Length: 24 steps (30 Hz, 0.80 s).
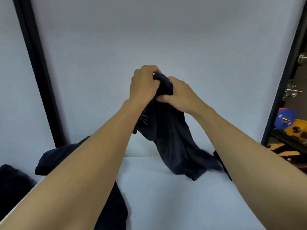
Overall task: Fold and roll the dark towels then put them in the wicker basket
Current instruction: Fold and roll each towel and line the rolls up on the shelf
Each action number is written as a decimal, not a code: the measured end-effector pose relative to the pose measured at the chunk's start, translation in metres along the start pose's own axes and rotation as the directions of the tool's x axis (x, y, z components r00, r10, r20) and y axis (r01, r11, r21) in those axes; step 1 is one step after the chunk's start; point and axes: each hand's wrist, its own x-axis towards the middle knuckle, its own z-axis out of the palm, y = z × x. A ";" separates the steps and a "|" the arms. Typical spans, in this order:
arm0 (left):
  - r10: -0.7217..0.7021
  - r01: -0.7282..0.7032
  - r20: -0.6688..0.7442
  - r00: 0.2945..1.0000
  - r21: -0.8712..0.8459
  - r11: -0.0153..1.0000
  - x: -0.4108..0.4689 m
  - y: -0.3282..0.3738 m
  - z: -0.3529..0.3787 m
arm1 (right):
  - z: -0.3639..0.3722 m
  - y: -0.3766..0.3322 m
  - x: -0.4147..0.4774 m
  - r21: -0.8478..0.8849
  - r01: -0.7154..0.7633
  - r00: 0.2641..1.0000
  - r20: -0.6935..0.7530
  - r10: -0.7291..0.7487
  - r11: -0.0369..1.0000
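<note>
A dark navy towel [172, 138] hangs in the air above the white table [166, 196], its lower end trailing onto the tabletop. My left hand [144, 83] grips the bunched top of the towel from the left. Just to the right and slightly lower, my right hand [177, 95] pinches the same bunch. More dark towels [54, 156] lie crumpled on the table's left side, partly hidden under my left forearm. Another dark piece [113, 209] shows beneath that arm near the front. No wicker basket is in view.
A white wall panel with black frame posts [38, 72] stands behind the table. At the right, past a black post, lie blue and yellow weight plates [290, 123] and gym gear. A dark pile [11, 183] sits off the table's left edge.
</note>
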 end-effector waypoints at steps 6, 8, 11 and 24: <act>-0.143 0.116 0.144 0.979 0.182 0.976 -0.017 -0.047 -0.020 | -0.027 0.034 -0.003 -0.064 -0.295 0.924 -0.272 0.268 0.953; -0.191 0.190 0.099 0.977 0.022 0.982 -0.022 -0.043 -0.016 | -0.023 0.039 -0.008 -0.201 -0.319 0.944 -0.160 0.290 0.926; -0.144 0.155 0.093 0.985 -0.126 0.980 -0.021 -0.022 -0.004 | -0.001 0.016 -0.015 -0.022 -0.069 0.997 -0.027 0.068 0.997; -0.210 0.218 0.287 0.935 0.004 0.976 -0.045 -0.049 -0.005 | -0.020 0.031 -0.015 -0.202 -0.153 0.976 -0.182 0.117 0.967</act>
